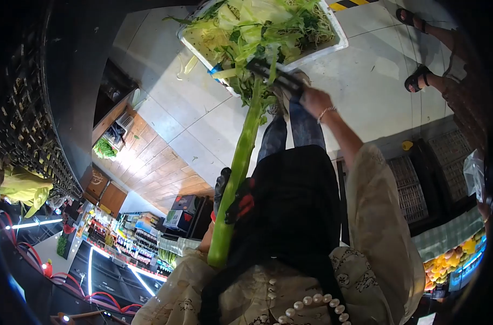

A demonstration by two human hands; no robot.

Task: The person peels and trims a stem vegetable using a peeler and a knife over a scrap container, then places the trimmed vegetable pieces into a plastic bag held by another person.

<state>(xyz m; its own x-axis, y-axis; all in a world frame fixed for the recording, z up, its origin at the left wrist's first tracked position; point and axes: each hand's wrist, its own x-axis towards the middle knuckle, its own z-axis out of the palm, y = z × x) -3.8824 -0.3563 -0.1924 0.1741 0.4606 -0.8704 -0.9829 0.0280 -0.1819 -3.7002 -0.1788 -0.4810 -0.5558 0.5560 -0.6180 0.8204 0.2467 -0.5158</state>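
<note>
My left hand [236, 200], in a black and red glove, is wrapped round a long green celtuce stem [243, 146]. The stem slants from near my chest up to its leafy end beside the box. Bare and with a bracelet on its wrist, my right hand [315, 103] grips a dark-bladed knife [276, 77]. The blade is blurred and lies by the leafy end of the stem; whether it touches the stem I cannot tell. Just beyond is a white box [333, 50] heaped with leaves and trimmings [252, 24].
Tiled floor [203, 116] surrounds the box, with scattered leaf scraps. Another person's sandalled feet [417, 78] are at the upper right. Wicker baskets [406, 187] and a fruit display [452, 260] stand on the right. A dark woven basket [30, 108] and stocked shelves [135, 238] are on the left.
</note>
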